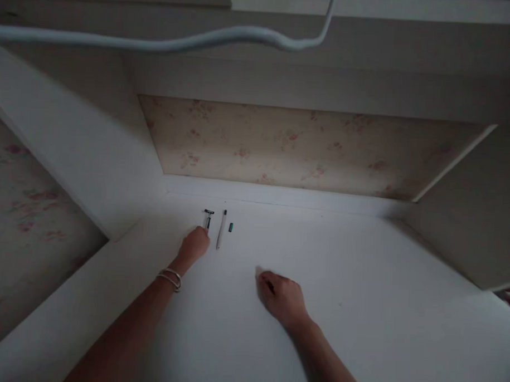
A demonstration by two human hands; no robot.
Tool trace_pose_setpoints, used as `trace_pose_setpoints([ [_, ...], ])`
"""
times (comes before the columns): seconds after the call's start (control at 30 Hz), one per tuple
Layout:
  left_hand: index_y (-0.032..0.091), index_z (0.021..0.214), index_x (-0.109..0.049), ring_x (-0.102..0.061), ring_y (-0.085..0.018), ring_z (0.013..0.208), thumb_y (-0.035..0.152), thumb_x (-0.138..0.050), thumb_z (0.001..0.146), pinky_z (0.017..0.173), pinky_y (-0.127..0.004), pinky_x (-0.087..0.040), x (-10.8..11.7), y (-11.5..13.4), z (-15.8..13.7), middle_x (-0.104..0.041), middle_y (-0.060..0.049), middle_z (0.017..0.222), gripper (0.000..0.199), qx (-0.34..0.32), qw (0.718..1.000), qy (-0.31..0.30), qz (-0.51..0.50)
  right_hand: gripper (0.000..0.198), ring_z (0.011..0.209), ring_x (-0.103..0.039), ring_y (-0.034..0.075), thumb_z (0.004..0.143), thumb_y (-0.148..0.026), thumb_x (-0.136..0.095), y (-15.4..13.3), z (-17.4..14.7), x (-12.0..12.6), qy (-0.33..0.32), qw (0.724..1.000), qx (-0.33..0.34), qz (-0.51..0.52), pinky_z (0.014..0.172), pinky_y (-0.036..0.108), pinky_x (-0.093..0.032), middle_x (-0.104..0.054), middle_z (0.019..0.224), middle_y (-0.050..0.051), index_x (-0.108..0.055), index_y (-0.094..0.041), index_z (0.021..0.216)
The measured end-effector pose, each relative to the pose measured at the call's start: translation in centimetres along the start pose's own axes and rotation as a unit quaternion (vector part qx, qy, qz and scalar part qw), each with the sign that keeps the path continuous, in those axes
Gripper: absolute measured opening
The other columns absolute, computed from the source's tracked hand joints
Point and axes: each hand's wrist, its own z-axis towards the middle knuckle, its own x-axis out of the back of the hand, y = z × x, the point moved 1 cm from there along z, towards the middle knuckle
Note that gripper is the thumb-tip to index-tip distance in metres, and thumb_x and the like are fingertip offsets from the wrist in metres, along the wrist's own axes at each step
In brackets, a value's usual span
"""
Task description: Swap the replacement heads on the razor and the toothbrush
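Note:
My left hand [196,242], with bangles at the wrist, is closed around the lower handle of a razor [208,218]. The razor's head points away from me, at the far part of the white surface. Just right of it lies a toothbrush [222,230] with a pale handle and dark bristles. Beside the toothbrush is a small dark and green block-like piece [231,227], too small to name. My right hand [285,299] rests on the surface nearer to me, its fingers curled in. A dark patch shows between those fingers; whether they hold anything is hidden.
The white tabletop [361,272] ends at a raised back ledge [280,194]. Behind it is a floral-papered panel [290,145]. White side panels [89,146] stand left and right. A thick white cable [172,45] crosses overhead, close to the camera.

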Motion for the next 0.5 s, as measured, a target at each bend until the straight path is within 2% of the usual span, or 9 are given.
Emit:
trace_pose_setpoints([
  [0.17,0.015,0.095,-0.054,-0.061,-0.024,0.087,0.029,-0.026,0.094,0.07,-0.031,-0.042,0.2,1.1,-3.0,-0.065,-0.013,0.092,0.031,-0.046,0.996,-0.001,-0.08,0.027,0.068,-0.065,0.017,0.093,-0.034,-0.04,0.1,-0.1,0.0,0.004,0.999,-0.014,0.04,0.056,0.023,-0.035,-0.071,0.079,0.0,-0.066,-0.028,0.088],
  [0.27,0.018,0.091,-0.051,-0.06,-0.018,0.079,0.03,-0.025,0.095,0.066,-0.026,-0.04,-0.4,2.9,-6.2,-0.063,-0.006,0.084,0.029,-0.092,0.986,-0.008,-0.138,0.028,0.065,-0.063,0.017,0.092,-0.036,-0.042,0.4,0.1,0.1,0.02,0.988,-0.044,0.149,0.056,0.024,-0.037,-0.069,0.074,0.001,-0.067,-0.026,0.091],
  [0.37,0.021,0.087,-0.049,-0.056,-0.015,0.069,0.036,-0.022,0.095,0.061,-0.024,-0.039,-1.3,5.1,-9.4,-0.058,0.0,0.074,0.032,-0.129,0.972,-0.018,-0.196,0.034,0.062,-0.058,0.017,0.091,-0.043,-0.042,0.5,0.3,0.1,0.049,0.943,-0.079,0.32,0.055,0.024,-0.039,-0.065,0.069,0.001,-0.067,-0.021,0.091],
  [0.43,0.021,0.084,-0.049,-0.052,-0.015,0.063,0.039,-0.023,0.094,0.058,-0.024,-0.037,-1.7,6.3,-11.2,-0.055,0.001,0.07,0.033,-0.153,0.94,-0.048,-0.3,0.037,0.058,-0.054,0.016,0.09,-0.049,-0.044,0.5,0.4,0.0,0.062,0.901,-0.106,0.416,0.052,0.024,-0.038,-0.06,0.064,0.0,-0.066,-0.019,0.09],
  [0.5,0.02,0.085,-0.049,-0.05,-0.015,0.059,0.041,-0.027,0.093,0.057,-0.025,-0.036,-2.1,7.2,-12.5,-0.053,0.001,0.069,0.031,-0.161,0.917,-0.072,-0.357,0.039,0.054,-0.049,0.014,0.087,-0.052,-0.047,0.3,0.4,-0.1,0.064,0.86,-0.132,0.488,0.047,0.023,-0.035,-0.057,0.063,-0.001,-0.065,-0.018,0.091],
])
